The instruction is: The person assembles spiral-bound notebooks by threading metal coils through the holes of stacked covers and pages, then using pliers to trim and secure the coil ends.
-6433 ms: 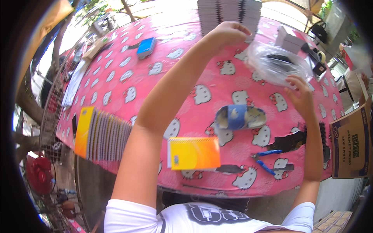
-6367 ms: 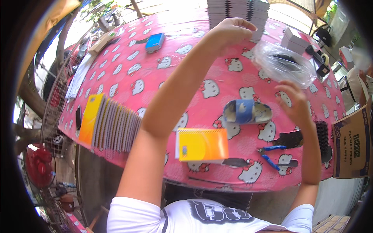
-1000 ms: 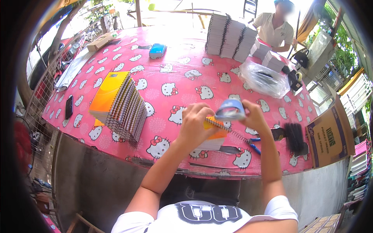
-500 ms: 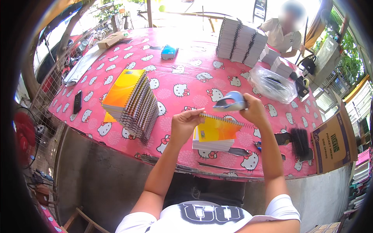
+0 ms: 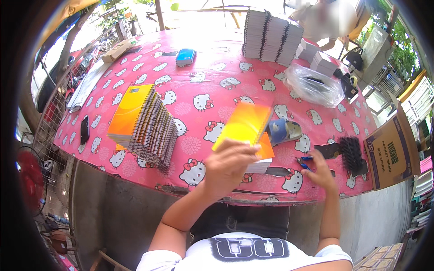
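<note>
My left hand (image 5: 229, 165) grips a yellow and orange spiral notebook (image 5: 246, 124) by its lower end, lifted and tilted above the table, slightly blurred. Under it lies a small stack of notebooks (image 5: 260, 167), orange on top with white pages below, partly hidden by my hand. My right hand (image 5: 323, 174) is at a blue-handled hand tool (image 5: 305, 162), thumb and fingers apart on either side of it. Just beyond the stack rests a blue, patterned, hollow rounded object (image 5: 285, 131) on its side. To the left stands a tall pile of finished-looking yellow spiral notebooks (image 5: 144, 126).
The pink patterned tablecloth (image 5: 190, 144) has torn dark patches. Black spiral coils (image 5: 350, 153) lie right, beside a cardboard box (image 5: 391, 151). Farther off are a plastic bag (image 5: 312, 86), tall paper stacks (image 5: 271, 38), a blue notebook pile (image 5: 185, 57), and a phone (image 5: 85, 130). Another person (image 5: 325, 22) sits opposite.
My left hand has raised the notebook off the stack and turned it. My right hand has let go of the blue hollow object, now on the table, and moved down to the blue-handled tool.
</note>
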`<state>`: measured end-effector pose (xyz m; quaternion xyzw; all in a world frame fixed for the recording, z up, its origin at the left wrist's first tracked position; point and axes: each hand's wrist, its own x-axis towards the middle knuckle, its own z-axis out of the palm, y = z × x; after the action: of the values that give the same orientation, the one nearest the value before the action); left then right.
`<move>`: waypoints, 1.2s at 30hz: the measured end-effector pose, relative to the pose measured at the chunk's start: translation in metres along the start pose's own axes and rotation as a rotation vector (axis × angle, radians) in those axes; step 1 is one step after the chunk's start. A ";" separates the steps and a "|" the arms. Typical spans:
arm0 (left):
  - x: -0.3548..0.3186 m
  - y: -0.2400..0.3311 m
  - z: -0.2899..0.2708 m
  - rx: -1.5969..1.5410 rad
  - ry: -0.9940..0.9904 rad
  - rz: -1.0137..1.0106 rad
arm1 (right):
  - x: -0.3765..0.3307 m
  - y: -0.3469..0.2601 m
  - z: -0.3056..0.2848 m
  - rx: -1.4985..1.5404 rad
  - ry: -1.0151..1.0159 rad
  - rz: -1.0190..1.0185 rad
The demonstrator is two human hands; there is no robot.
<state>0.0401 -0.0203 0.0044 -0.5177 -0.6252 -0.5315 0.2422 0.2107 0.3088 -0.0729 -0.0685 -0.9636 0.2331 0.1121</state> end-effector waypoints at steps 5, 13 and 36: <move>-0.037 0.001 0.046 -0.041 -0.002 -0.404 | -0.023 -0.020 0.021 -0.241 0.177 0.117; -0.043 -0.004 0.046 -0.087 0.102 -0.271 | 0.007 -0.168 0.013 0.268 0.251 -0.197; 0.026 -0.020 -0.192 0.221 0.947 -0.493 | -0.022 -0.026 0.041 -0.227 0.306 0.300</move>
<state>-0.0348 -0.1845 0.0788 -0.0313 -0.6028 -0.6787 0.4184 0.2194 0.2640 -0.1005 -0.2575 -0.9344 0.1245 0.2125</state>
